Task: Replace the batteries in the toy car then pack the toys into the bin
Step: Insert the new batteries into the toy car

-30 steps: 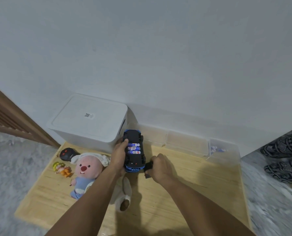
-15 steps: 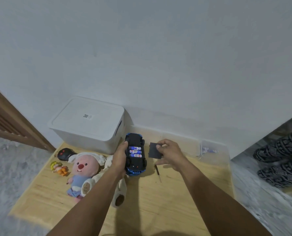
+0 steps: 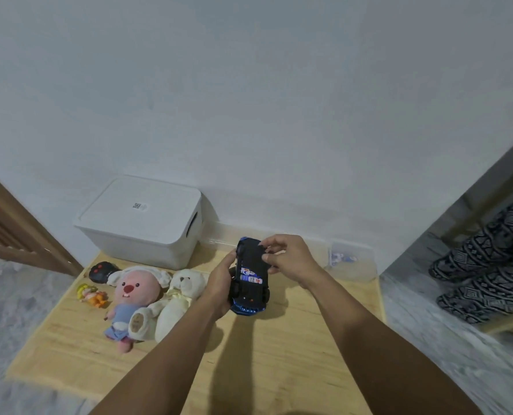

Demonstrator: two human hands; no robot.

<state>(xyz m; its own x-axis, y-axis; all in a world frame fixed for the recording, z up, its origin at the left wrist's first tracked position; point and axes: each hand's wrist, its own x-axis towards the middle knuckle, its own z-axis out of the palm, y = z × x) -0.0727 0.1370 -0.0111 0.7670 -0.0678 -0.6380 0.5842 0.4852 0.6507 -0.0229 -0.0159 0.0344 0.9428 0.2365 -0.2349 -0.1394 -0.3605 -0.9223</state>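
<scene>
My left hand (image 3: pixel 219 287) grips a blue toy car (image 3: pixel 250 295) from its left side, holding it upside down above the wooden table (image 3: pixel 264 354). Blue and white batteries (image 3: pixel 250 275) show in the open compartment. My right hand (image 3: pixel 288 259) pinches a black battery cover (image 3: pixel 253 250) and holds it over the car's far half, partly hiding the compartment. The white bin (image 3: pixel 141 220) with its lid on stands at the back left against the wall.
Left of the car lie a pink plush (image 3: pixel 132 295), a cream plush bear (image 3: pixel 178 301), a small orange figure (image 3: pixel 92 296) and a black remote (image 3: pixel 101 271). Clear plastic boxes (image 3: pixel 349 260) line the wall at the right. Patterned fabric (image 3: pixel 488 265) lies beyond the table's right edge.
My right hand picked the black cover up from the table and brought it left onto the car's underside. My left hand lifted and tilted the car slightly.
</scene>
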